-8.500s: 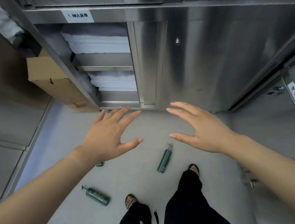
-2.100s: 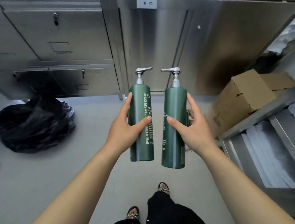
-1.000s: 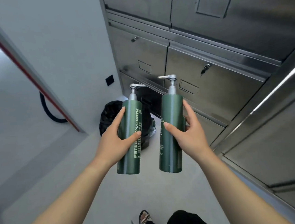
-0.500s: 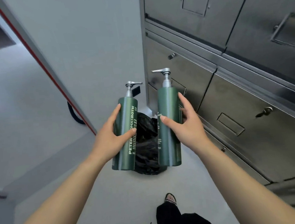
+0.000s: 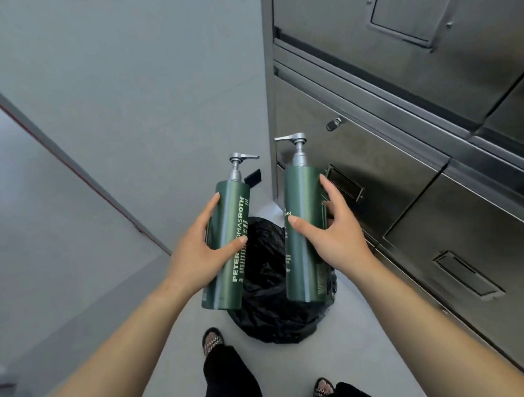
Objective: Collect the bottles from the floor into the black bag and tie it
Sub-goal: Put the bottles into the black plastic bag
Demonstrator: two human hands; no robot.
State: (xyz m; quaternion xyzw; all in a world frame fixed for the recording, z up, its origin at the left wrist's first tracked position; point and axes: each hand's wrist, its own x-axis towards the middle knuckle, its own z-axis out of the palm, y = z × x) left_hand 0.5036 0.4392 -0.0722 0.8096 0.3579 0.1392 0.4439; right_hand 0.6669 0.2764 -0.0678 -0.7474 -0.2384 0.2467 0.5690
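My left hand (image 5: 200,256) grips a tall green pump bottle (image 5: 227,255) with white lettering, held upright. A second green pump bottle (image 5: 302,242) stands upright in my right hand (image 5: 334,239); a third green bottle edge shows behind it under my fingers. Both bottles hover side by side above the crumpled black bag (image 5: 273,308), which sits on the grey floor just ahead of my feet. The bottles hide much of the bag's top.
Steel cabinets with locks and recessed handles (image 5: 411,185) run along the right. A grey wall (image 5: 119,100) with a red-edged door frame (image 5: 71,170) stands at left. My sandalled feet (image 5: 213,342) are on the floor close to the bag.
I have stepped closer to the black bag; it now lies directly beneath the bottles and looks larger. Both hands keep the same hold on the bottles.
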